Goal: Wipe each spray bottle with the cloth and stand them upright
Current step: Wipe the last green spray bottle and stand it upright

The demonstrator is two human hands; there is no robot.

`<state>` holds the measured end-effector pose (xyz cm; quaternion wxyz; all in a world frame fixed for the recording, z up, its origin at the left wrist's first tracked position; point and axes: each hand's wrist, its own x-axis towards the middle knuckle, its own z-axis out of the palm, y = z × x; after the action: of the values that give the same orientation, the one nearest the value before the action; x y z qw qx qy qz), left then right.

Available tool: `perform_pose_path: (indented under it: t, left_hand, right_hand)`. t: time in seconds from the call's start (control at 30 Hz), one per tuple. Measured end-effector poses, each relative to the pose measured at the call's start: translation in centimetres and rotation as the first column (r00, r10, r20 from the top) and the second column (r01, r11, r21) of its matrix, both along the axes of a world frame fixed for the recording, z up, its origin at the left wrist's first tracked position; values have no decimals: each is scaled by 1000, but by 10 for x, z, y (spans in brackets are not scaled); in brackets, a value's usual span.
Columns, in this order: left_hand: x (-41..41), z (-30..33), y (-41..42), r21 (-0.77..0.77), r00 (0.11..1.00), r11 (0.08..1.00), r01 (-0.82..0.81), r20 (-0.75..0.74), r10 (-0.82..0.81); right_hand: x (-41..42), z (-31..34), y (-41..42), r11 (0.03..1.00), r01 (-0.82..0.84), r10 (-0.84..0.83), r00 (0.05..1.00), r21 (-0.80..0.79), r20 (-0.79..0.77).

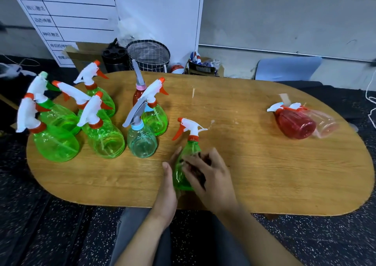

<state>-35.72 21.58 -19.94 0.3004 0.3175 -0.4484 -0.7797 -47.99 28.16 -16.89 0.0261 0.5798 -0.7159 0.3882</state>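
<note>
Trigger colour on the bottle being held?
Orange-red trigger on the green bottle, head view.

Left hand [165, 192] gripping green spray bottle [184, 168], right hand [209, 176] pressing dark cloth [200, 174] on it

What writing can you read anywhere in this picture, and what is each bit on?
White board behind the table: Chinese labels in its left column, too blurred to quote reliably.
Round orange thing on the floor: dark lettering, too small to read.
Spray bottles, such as the green bottle being held: no visible text.

Left hand [169, 186] cupped, fingers extended; right hand [211, 176] curled, blurred.
</note>
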Motion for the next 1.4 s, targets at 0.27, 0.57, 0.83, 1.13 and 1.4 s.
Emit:
perform_pose_path:
  t: [0.27,0.57,0.83,1.13,1.4]
  left_hand:
    - [3,1,3,-15,1000,1000,-23,18,23]
    - [4,-1,8,51,1000,999,-8,10,8]
    - [4,1,5,-58,999,998,-25,27,27]
    - [6,13,6,-64,999,998,-29,18,30]
    - [8,18,8,23,999,999,-36,-34,37]
  right_hand:
    - [-13,2,16,984,-159,152,984,-75,-93]
    - [4,8,-5,999,37,-37,999,-7,21]
    - [5,-4,33,981,-195,195,980,-10,-49]
    - [-24,23,18,971,237,-108,318,31,942]
    - [-47,-8,27,980,133,-193,823,149,534]
